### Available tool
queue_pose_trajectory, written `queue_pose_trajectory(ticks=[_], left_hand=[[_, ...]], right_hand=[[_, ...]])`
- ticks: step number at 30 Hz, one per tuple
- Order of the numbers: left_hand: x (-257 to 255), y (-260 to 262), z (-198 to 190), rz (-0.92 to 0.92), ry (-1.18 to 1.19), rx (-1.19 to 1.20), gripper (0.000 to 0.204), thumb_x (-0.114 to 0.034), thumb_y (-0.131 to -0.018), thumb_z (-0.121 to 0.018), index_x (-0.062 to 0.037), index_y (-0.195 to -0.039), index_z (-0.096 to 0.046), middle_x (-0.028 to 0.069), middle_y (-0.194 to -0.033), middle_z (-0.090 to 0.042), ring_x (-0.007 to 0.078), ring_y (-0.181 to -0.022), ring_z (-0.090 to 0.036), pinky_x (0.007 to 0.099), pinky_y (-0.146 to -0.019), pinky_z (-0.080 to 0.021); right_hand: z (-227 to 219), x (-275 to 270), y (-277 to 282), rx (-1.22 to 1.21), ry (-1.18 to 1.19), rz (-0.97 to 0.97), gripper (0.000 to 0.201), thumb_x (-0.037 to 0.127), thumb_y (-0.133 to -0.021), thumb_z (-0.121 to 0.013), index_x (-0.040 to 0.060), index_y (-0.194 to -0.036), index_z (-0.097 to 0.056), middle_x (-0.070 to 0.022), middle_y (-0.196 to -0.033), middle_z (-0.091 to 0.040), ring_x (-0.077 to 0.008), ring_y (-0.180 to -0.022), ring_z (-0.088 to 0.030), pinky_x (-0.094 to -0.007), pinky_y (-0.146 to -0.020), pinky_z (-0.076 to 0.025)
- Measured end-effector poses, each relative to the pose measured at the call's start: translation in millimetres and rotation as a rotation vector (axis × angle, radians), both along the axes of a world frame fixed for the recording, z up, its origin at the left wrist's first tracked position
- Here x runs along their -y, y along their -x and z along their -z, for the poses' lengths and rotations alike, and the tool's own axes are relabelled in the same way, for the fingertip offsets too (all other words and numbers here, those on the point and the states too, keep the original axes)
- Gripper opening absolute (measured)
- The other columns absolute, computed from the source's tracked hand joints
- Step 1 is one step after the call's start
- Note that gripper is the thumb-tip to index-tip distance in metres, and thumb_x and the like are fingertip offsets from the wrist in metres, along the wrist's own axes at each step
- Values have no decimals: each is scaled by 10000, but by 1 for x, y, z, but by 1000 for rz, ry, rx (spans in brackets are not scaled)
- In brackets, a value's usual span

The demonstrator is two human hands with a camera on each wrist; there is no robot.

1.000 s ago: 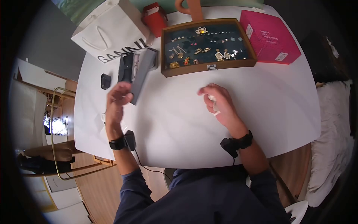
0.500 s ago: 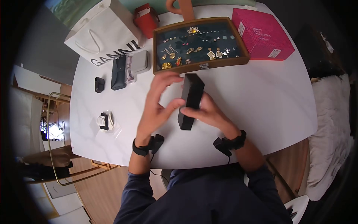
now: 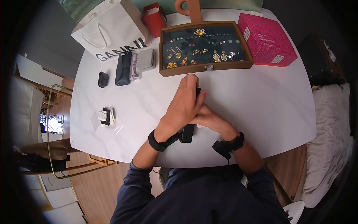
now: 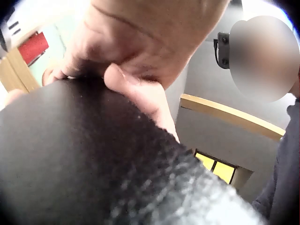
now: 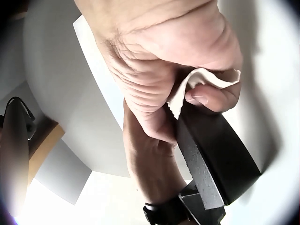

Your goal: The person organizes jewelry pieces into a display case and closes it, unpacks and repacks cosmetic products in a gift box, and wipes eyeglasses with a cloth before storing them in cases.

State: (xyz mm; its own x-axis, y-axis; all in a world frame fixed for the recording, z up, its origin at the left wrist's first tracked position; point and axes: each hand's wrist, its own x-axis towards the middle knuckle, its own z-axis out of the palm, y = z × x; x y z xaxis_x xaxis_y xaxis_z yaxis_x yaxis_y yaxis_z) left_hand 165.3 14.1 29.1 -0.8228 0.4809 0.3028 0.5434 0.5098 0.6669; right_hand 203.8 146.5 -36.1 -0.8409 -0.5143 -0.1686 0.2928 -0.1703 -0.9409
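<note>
A long black glasses case (image 3: 187,135) with angled sides is held between both hands above the near middle of the table. My left hand (image 3: 181,109) grips it from above, the back of the hand covering much of it in the head view. From the right, my right hand (image 3: 212,118) holds the same case, fingers curled against its side. A small cream cloth (image 5: 202,76) with a serrated edge is tucked in the right hand beside the case. The case's dark grained surface (image 4: 93,154) fills the lower left wrist view.
A jewellery display box (image 3: 207,68) stands behind the hands, a pink box (image 3: 268,41) to its right. At left are a white paper bag (image 3: 112,28), dark pouch (image 3: 122,69), clear-cased glasses (image 3: 135,67), grey case (image 3: 145,59), small black case (image 3: 103,79) and a plastic-wrapped bundle (image 3: 106,116).
The left hand has brought the black case from the left to the middle, where the right hand has taken hold too. The left hand has since turned over its top.
</note>
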Motion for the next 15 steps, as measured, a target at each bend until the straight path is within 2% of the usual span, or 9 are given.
queue_pose_trajectory(ticks=[1,3,7,11,13,14,15], left_hand=[[-1,0,0,-6,7,-18,273,-81,-974,-641,14,-1068,-403,214,-970,-508,400,-892,-529,455,-813,-452],[-3,-2,-2,-17,13,-21,253,-75,-978,-623,16,-1064,-404,216,-971,-506,401,-892,-527,456,-816,-451],[-7,-6,-6,-3,30,-41,206,-63,-987,-578,21,-1053,-402,215,-977,-501,400,-886,-519,459,-829,-449],[-7,-6,-3,19,1,-63,187,-62,-990,-556,19,-1052,-399,207,-971,-496,399,-899,-511,443,-852,-454],[-4,-5,-1,42,-39,17,143,-50,-990,-513,4,-1055,-398,205,-1029,-536,357,-949,-536,400,-894,-466],[-2,-3,-1,44,-40,18,143,-50,-990,-513,4,-1055,-398,205,-1029,-536,357,-949,-536,400,-894,-466],[1,0,-2,30,-129,132,117,-51,-991,-496,-16,-1058,-406,191,-1088,-568,315,-991,-549,379,-926,-460]], right_hand=[[-1,0,0,0,0,0,714,103,-857,-808,-4,-1451,-428,-74,-1302,-567,-148,-1206,-534,-303,-972,-473],[-2,0,-1,-33,33,17,596,130,-830,-818,-24,-1316,-509,-52,-1151,-592,-111,-1017,-548,-270,-769,-495],[-2,1,-3,-99,44,79,559,138,-828,-823,-14,-1285,-539,-48,-1154,-600,-114,-1024,-551,-280,-789,-498],[0,-4,-5,-111,28,64,649,143,-823,-830,-11,-1358,-496,-59,-1226,-580,-139,-1061,-556,-304,-853,-495],[-6,-7,-6,-139,34,78,700,149,-818,-837,-5,-1395,-471,-67,-1256,-565,-149,-1081,-551,-314,-885,-491],[-9,-10,-5,-62,116,46,747,150,-812,-839,-1,-1426,-440,-69,-1270,-549,-153,-1107,-541,-318,-923,-477],[-11,-13,-4,15,197,13,795,152,-806,-842,4,-1456,-408,-70,-1284,-533,-157,-1133,-532,-322,-960,-464]])
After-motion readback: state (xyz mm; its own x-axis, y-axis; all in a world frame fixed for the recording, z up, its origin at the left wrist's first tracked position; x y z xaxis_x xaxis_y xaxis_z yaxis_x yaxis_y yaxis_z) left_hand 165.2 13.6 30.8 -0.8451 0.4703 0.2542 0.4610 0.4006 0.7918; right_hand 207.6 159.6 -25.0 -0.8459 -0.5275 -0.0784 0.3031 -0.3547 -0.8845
